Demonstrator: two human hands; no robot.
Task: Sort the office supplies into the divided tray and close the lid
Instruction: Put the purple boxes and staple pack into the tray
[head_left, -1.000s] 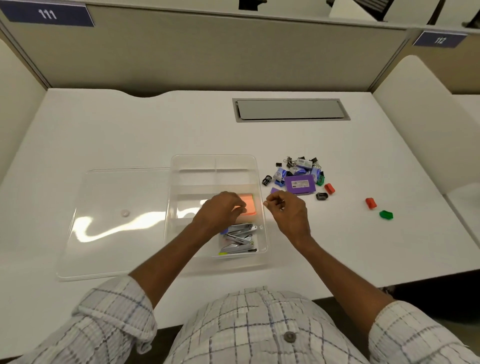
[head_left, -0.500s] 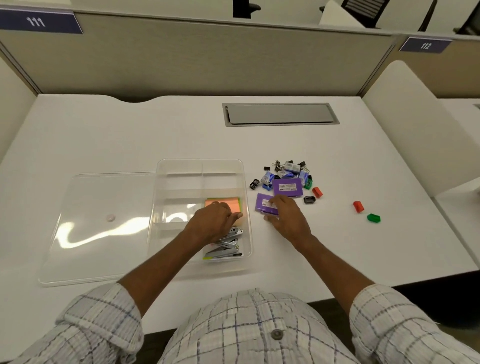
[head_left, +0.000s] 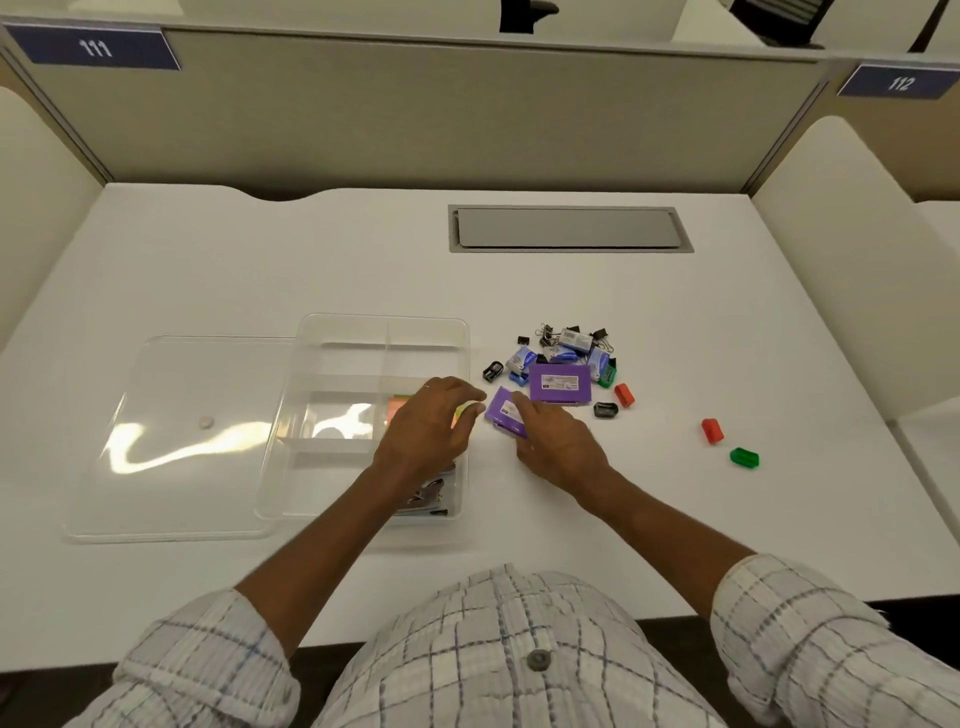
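The clear divided tray (head_left: 384, 330) stands on the white desk, its lid (head_left: 182, 441) lying flat to its left. Orange sticky notes (head_left: 397, 408) and metal staplers (head_left: 426, 499) lie in its right compartments. My right hand (head_left: 558, 441) grips a small purple box (head_left: 503, 413), tilted, just right of the tray's rim. Hovering over the tray's right side, my left hand (head_left: 431, 421) has loosely curved fingers whose tips nearly reach that box. A larger purple box (head_left: 560, 383) lies beside a pile of binder clips and blue boxes (head_left: 571, 345).
Loose sharpeners lie around the pile: black ones (head_left: 492, 370) (head_left: 605, 410) and a red one (head_left: 624, 395). Farther right sit a red sharpener (head_left: 712, 431) and a green one (head_left: 744, 457). A grey cable hatch (head_left: 569, 228) is set into the desk behind.
My right hand reached onto the small purple box, took hold and drew it toward the tray. My left hand shifted right, toward the box.
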